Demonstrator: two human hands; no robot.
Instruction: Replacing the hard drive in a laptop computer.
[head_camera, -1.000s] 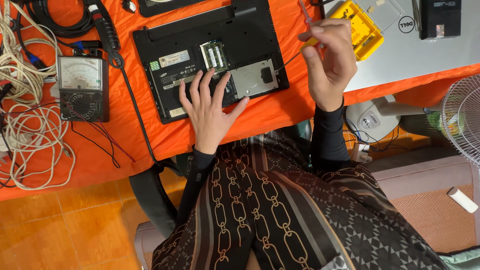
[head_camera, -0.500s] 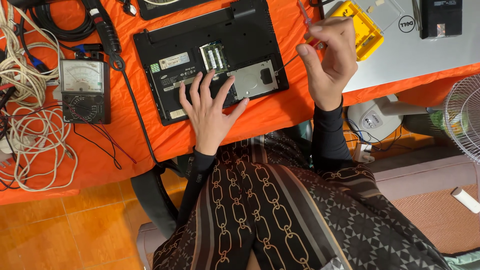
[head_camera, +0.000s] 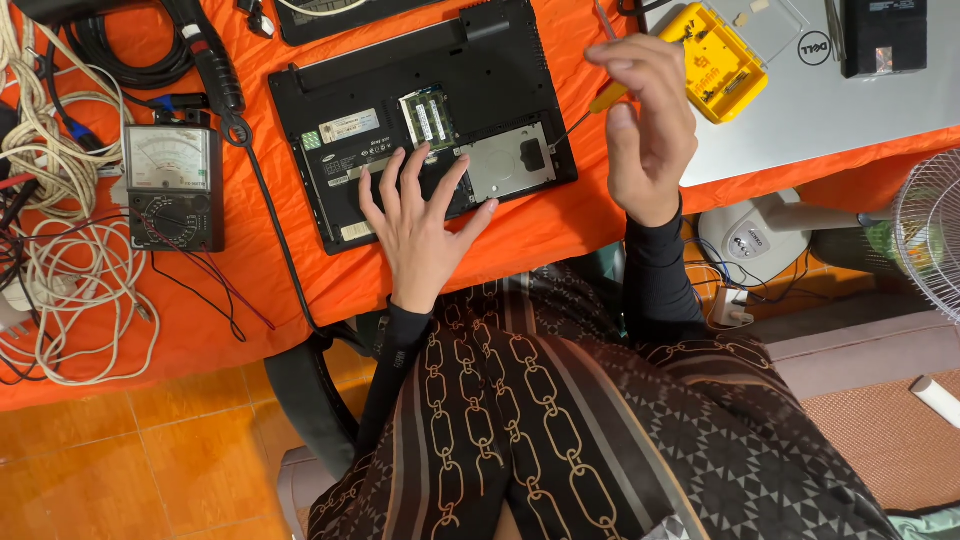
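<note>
Your left hand (head_camera: 425, 235) is lying open and flat, fingers spread, on the upturned laptop (head_camera: 420, 120), pressing on its underside just left of the silver drive cover (head_camera: 510, 160). Your right hand (head_camera: 650, 130) is closing around a thin screwdriver (head_camera: 600, 100), pinching its orange handle while the tip is pointing down toward the laptop's right edge.

You are working with one laptop lying bottom-up near the front of the orange worktop (head_camera: 520, 240). It looks stiff and fairly heavy, so steadying it by the plastic shell seems safest; the two exposed green memory sticks (head_camera: 428, 115) look fragile and are best left untouched. The screwdriver looks light and slim, likely slippery, so grip the handle.

Farther out, one yellow bit case (head_camera: 715, 65) is lying open on a second, silver laptop (head_camera: 820, 100). One meter (head_camera: 172, 185) is sitting to your left beside tangled white cables (head_camera: 60, 270).
</note>
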